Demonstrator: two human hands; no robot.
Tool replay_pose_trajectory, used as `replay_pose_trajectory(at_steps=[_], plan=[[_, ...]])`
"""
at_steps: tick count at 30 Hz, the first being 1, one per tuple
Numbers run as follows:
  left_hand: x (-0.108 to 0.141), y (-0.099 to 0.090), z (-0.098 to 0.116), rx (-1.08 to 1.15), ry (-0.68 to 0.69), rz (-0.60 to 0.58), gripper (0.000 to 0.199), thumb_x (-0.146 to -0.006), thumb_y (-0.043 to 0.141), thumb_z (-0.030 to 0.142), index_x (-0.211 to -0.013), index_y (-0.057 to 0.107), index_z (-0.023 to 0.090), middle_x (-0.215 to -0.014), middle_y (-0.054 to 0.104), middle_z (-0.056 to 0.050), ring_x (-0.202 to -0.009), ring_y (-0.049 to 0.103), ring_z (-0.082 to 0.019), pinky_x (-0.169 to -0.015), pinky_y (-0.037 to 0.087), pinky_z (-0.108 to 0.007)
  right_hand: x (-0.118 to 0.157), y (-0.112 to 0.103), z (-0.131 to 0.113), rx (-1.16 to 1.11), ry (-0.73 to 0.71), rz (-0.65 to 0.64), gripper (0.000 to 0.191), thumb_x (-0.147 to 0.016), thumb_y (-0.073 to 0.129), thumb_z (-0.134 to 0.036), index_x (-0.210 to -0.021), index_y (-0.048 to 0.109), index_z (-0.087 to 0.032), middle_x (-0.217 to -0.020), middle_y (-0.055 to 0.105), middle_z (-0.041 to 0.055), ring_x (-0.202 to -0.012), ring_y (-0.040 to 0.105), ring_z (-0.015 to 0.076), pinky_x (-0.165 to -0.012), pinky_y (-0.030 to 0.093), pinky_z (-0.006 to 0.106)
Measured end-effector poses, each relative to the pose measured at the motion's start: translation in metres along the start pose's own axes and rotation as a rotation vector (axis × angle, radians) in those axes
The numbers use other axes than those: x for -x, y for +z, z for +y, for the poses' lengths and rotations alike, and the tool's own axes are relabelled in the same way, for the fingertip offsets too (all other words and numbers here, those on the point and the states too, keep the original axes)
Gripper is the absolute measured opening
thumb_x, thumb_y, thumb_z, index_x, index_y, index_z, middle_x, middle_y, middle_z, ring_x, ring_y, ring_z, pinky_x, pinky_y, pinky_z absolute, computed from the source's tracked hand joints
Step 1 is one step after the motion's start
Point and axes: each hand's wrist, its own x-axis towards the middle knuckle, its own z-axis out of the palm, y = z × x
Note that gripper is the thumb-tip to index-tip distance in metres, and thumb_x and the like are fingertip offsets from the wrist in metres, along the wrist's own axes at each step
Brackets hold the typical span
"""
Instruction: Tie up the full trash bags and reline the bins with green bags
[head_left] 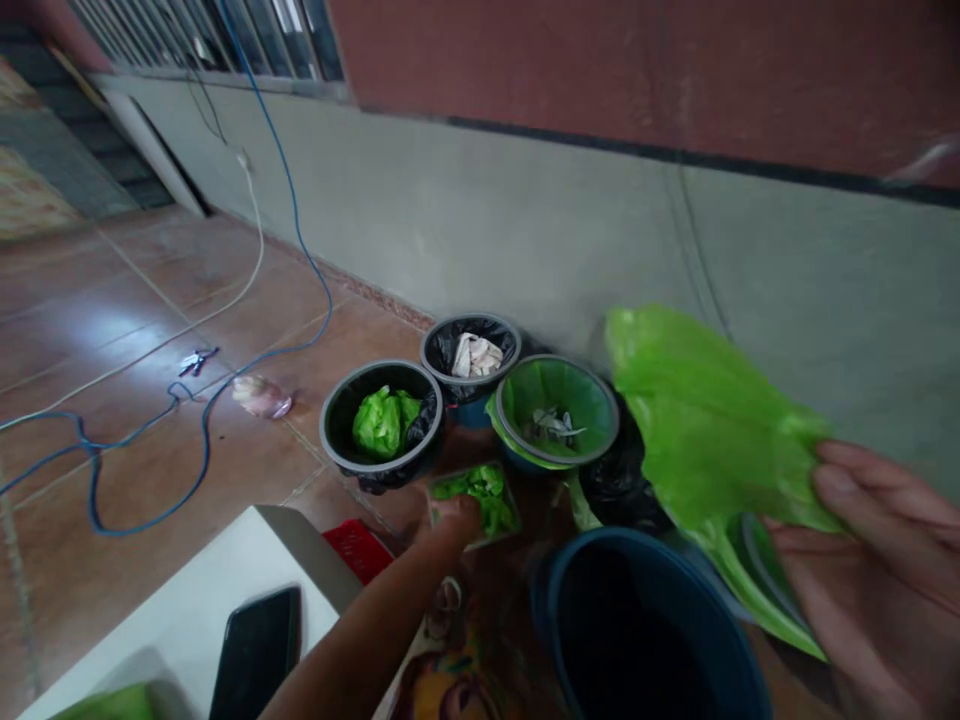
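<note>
Our right hand (877, 550) pinches a green plastic bag (720, 430) by one end, above and right of the blue bin (592, 542); a light pinch should spare its thin plastic. Left of that bin, our left hand (457, 515) reaches into the tray (514, 512), its grip unclear.

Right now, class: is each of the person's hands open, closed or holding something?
Left hand: at the green pile; open or closed cannot be told.
Right hand: closed, pinching a green plastic bag.
</note>
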Motion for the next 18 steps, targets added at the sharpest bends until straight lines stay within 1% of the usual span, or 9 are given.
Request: replay_pose_trajectory(at_steps=[2, 4, 6, 7, 9, 11, 13, 15, 18], plan=[[0.024, 0.0, 0.035, -0.14, 0.048, -0.093, 0.026, -0.05, 0.085, 0.017, -0.067, 0.064, 0.016, -0.081, 0.066, -0.014, -0.12, 0.048, -0.045, -0.096, 0.043, -0.052, 0.003, -0.013, -0.009, -0.051, 0.01, -0.057, 0.021, -0.074, 0.069, -0.033, -0.094, 0.069, -0.036, -0.094, 0.067, 0.003, -0.074, 0.061, 0.0224, -0.057, 0.052, 0.038], [0.061, 0.001, 0.076, -0.189, 0.144, -0.351, 0.036, -0.057, 0.084, 0.031, -0.087, 0.07, 0.016, -0.092, 0.068, -0.013, -0.11, 0.058, -0.037, -0.094, 0.046, -0.046, 0.01, -0.019, -0.018, -0.115, 0.05, -0.07, 0.025, -0.067, 0.074, -0.033, -0.091, 0.07, -0.031, -0.088, 0.066, 0.0031, -0.071, 0.06, 0.02, -0.054, 0.05, 0.034], [0.109, 0.006, 0.116, 0.006, 0.228, -0.617, 0.055, -0.075, 0.068, 0.048, -0.122, 0.06, 0.021, -0.113, 0.065, -0.012, -0.103, 0.063, -0.028, -0.089, 0.049, -0.04, 0.024, -0.02, -0.024, -0.164, 0.087, -0.093, 0.028, -0.062, 0.077, -0.034, -0.089, 0.071, -0.027, -0.085, 0.066, 0.0024, -0.073, 0.059, 0.0178, -0.058, 0.049, 0.031], [0.135, 0.01, 0.133, 0.08, 0.285, -0.729, 0.063, -0.077, 0.066, 0.05, -0.132, 0.052, 0.023, -0.123, 0.061, -0.011, -0.107, 0.061, -0.025, -0.09, 0.048, -0.037, 0.033, -0.02, -0.026, -0.179, 0.086, -0.126, 0.029, -0.062, 0.077, -0.034, -0.089, 0.071, -0.026, -0.085, 0.066, 0.002, -0.075, 0.059, 0.0169, -0.061, 0.048, 0.03], [0.184, 0.023, 0.156, 0.109, 0.457, -0.862, 0.08, -0.066, 0.078, 0.04, -0.137, 0.046, 0.024, -0.132, 0.055, -0.011, -0.116, 0.055, -0.025, -0.095, 0.046, -0.035, 0.05, -0.019, -0.027, -0.19, 0.108, -0.21, 0.028, -0.066, 0.076, -0.036, -0.092, 0.07, -0.024, -0.082, 0.066, 0.0008, -0.073, 0.058, 0.0149, -0.066, 0.048, 0.03], [0.219, 0.039, 0.164, 0.068, 0.605, -0.821, 0.086, -0.06, 0.083, 0.028, -0.137, 0.045, 0.024, -0.129, 0.056, -0.008, -0.117, 0.053, -0.025, -0.097, 0.045, -0.034, 0.064, -0.021, -0.031, -0.221, 0.137, -0.264, 0.03, -0.069, 0.075, -0.036, -0.094, 0.069, -0.023, -0.08, 0.067, 0.0003, -0.073, 0.059, 0.0143, -0.069, 0.048, 0.03], [0.238, 0.058, 0.158, 0.032, 0.651, -0.687, 0.062, -0.066, 0.078, 0.024, -0.124, 0.057, 0.019, -0.112, 0.065, -0.006, -0.103, 0.059, -0.022, -0.09, 0.048, -0.031, 0.073, -0.03, -0.039, -0.26, 0.128, -0.301, 0.033, -0.07, 0.074, -0.037, -0.098, 0.069, -0.021, -0.086, 0.069, 0.002, -0.078, 0.061, 0.0156, -0.075, 0.049, 0.032], [0.247, 0.072, 0.146, 0.046, 0.59, -0.592, 0.023, -0.076, 0.066, 0.025, -0.096, 0.067, 0.013, -0.088, 0.068, -0.004, -0.08, 0.062, -0.017, -0.076, 0.05, -0.027, 0.074, -0.049, -0.049, -0.287, 0.065, -0.335, 0.038, -0.071, 0.073, -0.038, -0.105, 0.067, -0.021, -0.099, 0.07, 0.0051, -0.091, 0.063, 0.0184, -0.085, 0.049, 0.035], [0.258, 0.08, 0.136, 0.168, 0.461, -0.501, 0.021, -0.078, 0.062, 0.032, -0.078, 0.068, 0.012, -0.07, 0.067, -0.003, -0.06, 0.059, -0.013, -0.062, 0.048, -0.024, 0.067, -0.094, -0.055, -0.233, -0.092, -0.317, 0.055, -0.073, 0.072, -0.04, -0.123, 0.056, -0.025, -0.125, 0.061, 0.0088, -0.114, 0.057, 0.0227, -0.1, 0.042, 0.043]])
